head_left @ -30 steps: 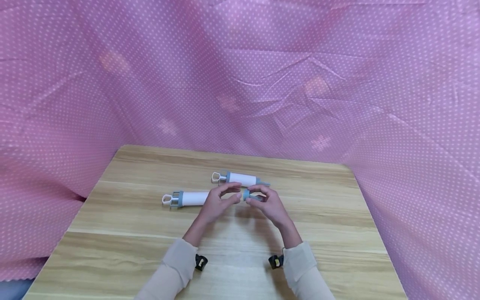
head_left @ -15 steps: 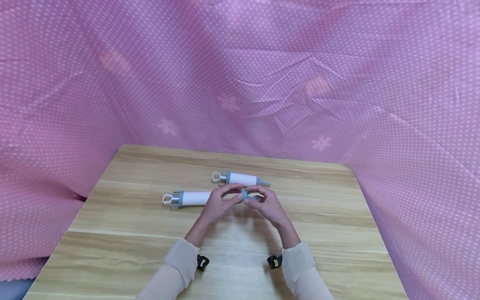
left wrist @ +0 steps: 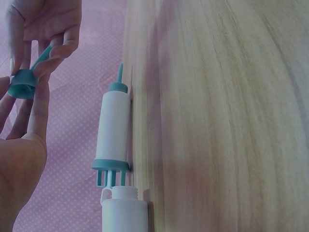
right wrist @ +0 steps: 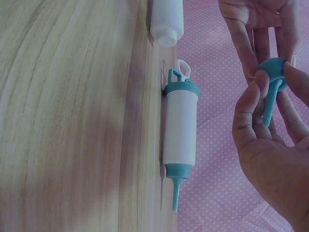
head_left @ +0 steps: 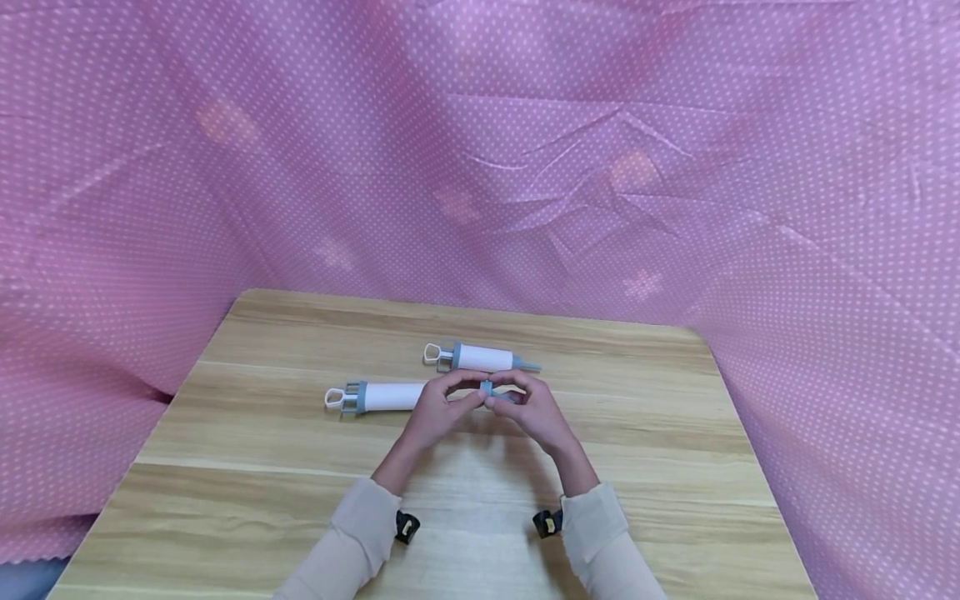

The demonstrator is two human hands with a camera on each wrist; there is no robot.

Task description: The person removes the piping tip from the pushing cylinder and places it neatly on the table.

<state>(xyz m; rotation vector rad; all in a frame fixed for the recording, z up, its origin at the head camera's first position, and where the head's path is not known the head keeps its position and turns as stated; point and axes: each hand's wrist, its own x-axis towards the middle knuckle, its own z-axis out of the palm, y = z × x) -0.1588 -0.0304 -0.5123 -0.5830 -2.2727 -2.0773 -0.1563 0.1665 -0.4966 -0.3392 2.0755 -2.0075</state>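
A teal nozzle cap (head_left: 486, 388) with a thin spout is held above the table between both hands. My left hand (head_left: 441, 408) pinches its wide, hollow end; in the left wrist view the open rim of the cap (left wrist: 22, 89) faces back toward that palm. With thumb and fingers my right hand (head_left: 536, 410) grips the cap near its spout (right wrist: 271, 104). Behind the left hand lies a white barrel (head_left: 392, 397) with a teal collar and a pull handle. Its bare threaded neck (left wrist: 124, 193) shows in the left wrist view.
A second, complete syringe-like dispenser (head_left: 485, 358) lies just beyond the hands, its teal nozzle (head_left: 527, 365) pointing right. Both rest on a wood-grain table (head_left: 300, 492). Pink dotted cloth (head_left: 480, 167) hangs around the table's back and sides.
One second ago the left fingertips were apart from the nozzle cap, which only the right hand held. The hands have come together, and the left fingers now pinch it too.
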